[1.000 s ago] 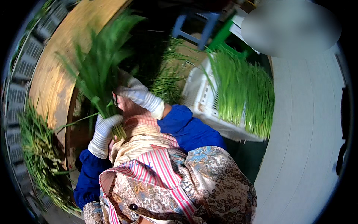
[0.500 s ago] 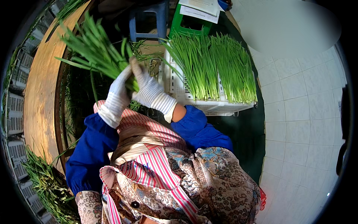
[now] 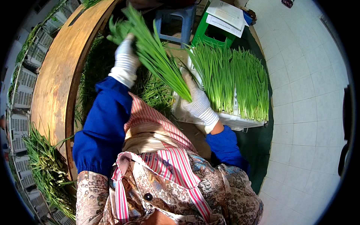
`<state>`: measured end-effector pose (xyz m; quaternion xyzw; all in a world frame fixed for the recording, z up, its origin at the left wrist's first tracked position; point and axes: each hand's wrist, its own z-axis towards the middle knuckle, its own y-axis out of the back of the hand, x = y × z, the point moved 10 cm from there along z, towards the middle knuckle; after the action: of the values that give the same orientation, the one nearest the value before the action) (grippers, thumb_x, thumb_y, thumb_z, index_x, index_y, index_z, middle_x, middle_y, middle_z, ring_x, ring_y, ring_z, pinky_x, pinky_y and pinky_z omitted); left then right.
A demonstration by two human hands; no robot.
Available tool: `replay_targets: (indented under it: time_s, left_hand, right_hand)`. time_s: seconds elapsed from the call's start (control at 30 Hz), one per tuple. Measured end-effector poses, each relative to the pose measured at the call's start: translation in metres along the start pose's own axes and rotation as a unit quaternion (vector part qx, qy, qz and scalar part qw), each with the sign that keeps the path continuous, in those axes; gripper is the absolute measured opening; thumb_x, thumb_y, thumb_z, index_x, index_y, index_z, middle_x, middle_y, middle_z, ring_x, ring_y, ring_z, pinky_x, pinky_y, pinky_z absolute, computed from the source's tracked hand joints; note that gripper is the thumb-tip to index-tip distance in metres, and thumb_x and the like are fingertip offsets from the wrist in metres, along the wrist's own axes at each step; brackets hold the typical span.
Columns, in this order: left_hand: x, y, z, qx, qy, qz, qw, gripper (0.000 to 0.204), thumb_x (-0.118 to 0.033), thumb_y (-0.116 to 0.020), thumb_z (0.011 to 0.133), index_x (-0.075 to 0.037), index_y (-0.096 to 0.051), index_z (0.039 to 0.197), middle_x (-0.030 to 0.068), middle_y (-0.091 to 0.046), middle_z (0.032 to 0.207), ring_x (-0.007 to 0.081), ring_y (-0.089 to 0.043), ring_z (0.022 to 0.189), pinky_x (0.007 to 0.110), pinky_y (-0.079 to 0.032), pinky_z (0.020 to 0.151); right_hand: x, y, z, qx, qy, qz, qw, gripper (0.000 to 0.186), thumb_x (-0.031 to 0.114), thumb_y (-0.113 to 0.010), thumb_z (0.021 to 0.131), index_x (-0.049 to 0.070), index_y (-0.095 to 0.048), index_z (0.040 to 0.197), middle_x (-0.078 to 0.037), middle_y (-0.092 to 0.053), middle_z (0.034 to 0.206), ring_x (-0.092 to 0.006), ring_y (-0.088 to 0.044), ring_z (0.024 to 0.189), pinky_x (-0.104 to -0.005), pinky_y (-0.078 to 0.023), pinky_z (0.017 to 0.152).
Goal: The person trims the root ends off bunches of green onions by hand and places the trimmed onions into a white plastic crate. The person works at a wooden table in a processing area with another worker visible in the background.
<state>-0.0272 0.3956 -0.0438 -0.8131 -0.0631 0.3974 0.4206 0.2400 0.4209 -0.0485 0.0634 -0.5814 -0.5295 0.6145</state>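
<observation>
Grips a green leafy bunch low down with the gloved right hand, close to the stalk ends, against the inner side of the palm. Slants the bunch up and leftward from that grip, toward the gloved left hand. Reaches the leafy upper part with the left hand, well away from the right-hand grip. (Cannot tell the left fingers' closure: blurred, and partly hidden by leaves.) Spreads some leaf tips out to the left of the left fingers. Shows loose green leaves below the bunch, between the two hands. Shows, just right of the right-hand grip, a white crate loaded with green stalks. Shows a wooden bench left of the left hand, and, beyond the right hand, a blue stool beside a green stool with papers on top. Wears blue sleeves behind both hands.
</observation>
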Motion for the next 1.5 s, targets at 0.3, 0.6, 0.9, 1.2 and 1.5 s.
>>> replay_targets:
  time_s: [0.3, 0.6, 0.9, 1.2, 1.5]
  left_hand:
    - [-0.048, 0.1, 0.012, -0.04, -0.019, 0.173, 0.984, 0.068, -0.032, -0.058, 0.09, -0.006, -0.023, 0.143, 0.0182, -0.025, 0.147, 0.0328, -0.038, 0.127, 0.044, -0.04, 0.096]
    - [0.018, 0.131, -0.053, 0.024, 0.085, 0.147, 0.985, 0.017, -0.021, -0.062, 0.088, -0.009, -0.055, 0.098, 0.004, -0.061, 0.085, 0.0181, -0.06, 0.078, 0.037, -0.05, 0.074]
    - [0.01, 0.191, -0.074, 0.113, 0.089, 0.092, 0.985, 0.025, -0.022, -0.059, 0.089, -0.009, -0.054, 0.11, 0.0063, -0.062, 0.092, 0.0216, -0.058, 0.084, 0.039, -0.047, 0.078]
    - [-0.042, 0.181, -0.17, 0.031, 0.0, 0.193, 0.981, 0.012, -0.02, -0.062, 0.081, -0.009, -0.057, 0.08, 0.0023, -0.054, 0.07, 0.0139, -0.052, 0.066, 0.03, -0.045, 0.057]
    - [-0.156, 0.174, -0.364, -0.016, -0.165, 0.218, 0.962, 0.04, -0.013, -0.057, 0.087, 0.007, -0.051, 0.122, 0.0147, -0.061, 0.11, 0.0172, -0.062, 0.094, 0.028, -0.048, 0.084]
  right_hand:
    - [-0.088, 0.123, 0.015, -0.142, -0.222, 0.029, 0.964, 0.079, 0.005, -0.057, 0.073, 0.012, -0.023, 0.145, -0.019, -0.062, 0.108, -0.026, -0.063, 0.088, -0.0311, -0.049, 0.082]
    - [-0.196, 0.072, -0.068, 0.005, -0.413, -0.268, 0.871, 0.082, 0.019, -0.06, 0.075, 0.009, -0.018, 0.145, -0.028, -0.062, 0.102, -0.0393, -0.063, 0.09, -0.0436, -0.049, 0.083]
    - [-0.191, 0.066, -0.053, 0.13, -0.414, -0.356, 0.828, 0.085, 0.046, -0.061, 0.077, -0.001, -0.028, 0.139, -0.027, -0.054, 0.119, -0.0366, -0.059, 0.103, -0.0428, -0.048, 0.086]
    - [-0.101, -0.006, 0.024, 0.127, -0.021, -0.392, 0.911, 0.039, 0.029, -0.059, 0.081, 0.009, -0.062, 0.115, -0.02, -0.06, 0.105, -0.0373, -0.057, 0.095, -0.0451, -0.046, 0.08]
    - [0.151, -0.153, 0.166, 0.27, 0.077, 0.213, 0.936, 0.038, 0.018, -0.052, 0.092, -0.002, -0.053, 0.124, -0.015, -0.058, 0.122, -0.0232, -0.055, 0.111, -0.0305, -0.043, 0.092]
